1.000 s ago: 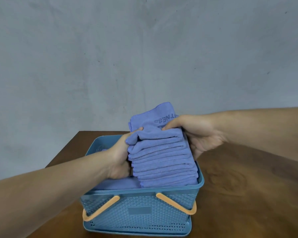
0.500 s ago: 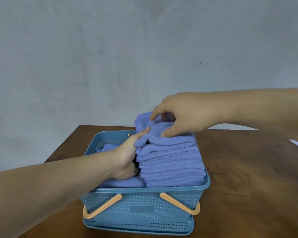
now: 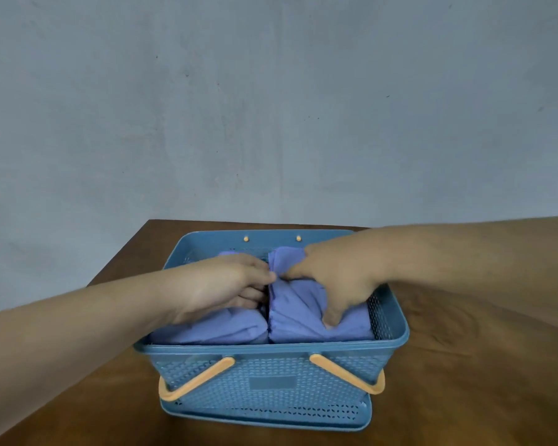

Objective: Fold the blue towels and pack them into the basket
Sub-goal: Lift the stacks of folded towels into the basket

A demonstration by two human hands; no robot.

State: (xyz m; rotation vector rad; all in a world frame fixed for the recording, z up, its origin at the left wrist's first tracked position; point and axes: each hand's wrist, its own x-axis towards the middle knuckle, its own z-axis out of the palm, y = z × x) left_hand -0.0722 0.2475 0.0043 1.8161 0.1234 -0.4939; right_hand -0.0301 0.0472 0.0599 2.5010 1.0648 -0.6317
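**Packing step: settling the towels in the basket**

You were at the packing end of the job, not the folding. The blue towels lay inside the basket in two piles side by side, a left pile and a right pile, with a dark narrow gap between them. Both tops sat at about the level of the rim. The basket stood on the table, its orange handles folded down against the near wall.

Your right grip was open and spread flat over the right pile, with the thumb pressing down near the front and the forefinger reaching towards the gap. Your left grip rested on the left pile with its fingers curled down into the gap. Whether they pinched any cloth I could not tell.

No loose towel showed on the table, so the task looked close to done. The top of the right pile was creased and bunched near the gap. As I judged it, the next move called for smoothing that top layer flat, drawing your left fingers out without dragging an edge up, and then lifting both hands straight off so neither pile sprang or slid.
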